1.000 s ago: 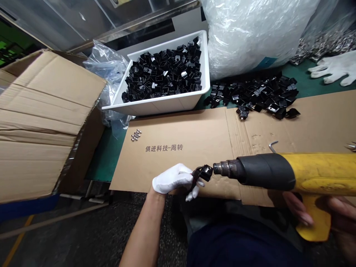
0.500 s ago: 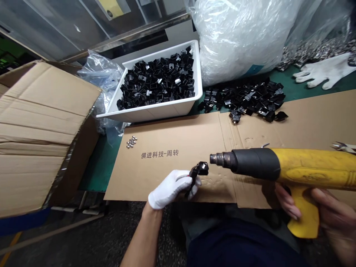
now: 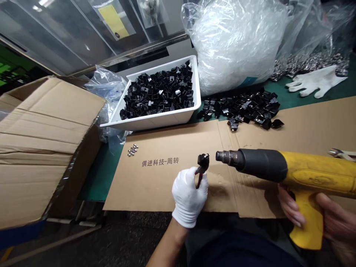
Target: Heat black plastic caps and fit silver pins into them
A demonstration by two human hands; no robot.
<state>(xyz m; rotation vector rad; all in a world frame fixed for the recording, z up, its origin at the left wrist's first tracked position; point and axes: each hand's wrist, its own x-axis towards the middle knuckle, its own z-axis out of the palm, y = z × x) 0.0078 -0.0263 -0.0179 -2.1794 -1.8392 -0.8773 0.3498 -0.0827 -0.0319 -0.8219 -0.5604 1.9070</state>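
Observation:
My left hand (image 3: 190,194), in a white glove, is closed around pliers (image 3: 199,177) with dark jaws and a bit of red on the handles. At their tip is a small black plastic part (image 3: 203,160) with a shiny metal piece on its right side. My bare right hand (image 3: 292,207) grips the handle of a yellow heat gun (image 3: 317,174). Its stepped metal nozzle (image 3: 229,157) points left at the black part, a short gap away. The trigger is hidden by my fingers.
Flat cardboard (image 3: 164,189) covers the bench. Small metal pieces (image 3: 132,150) lie at left. Behind stand a white bin (image 3: 155,120) of black parts, a loose pile of black parts (image 3: 250,109) and a plastic bag (image 3: 239,48). A white glove (image 3: 317,82), other pliers (image 3: 342,154) and a carton (image 3: 52,122) flank these.
My left hand has turned more upright and moved right, with the pliers now pointing up and the part's metal piece facing the nozzle. The heat gun has shifted slightly right in view.

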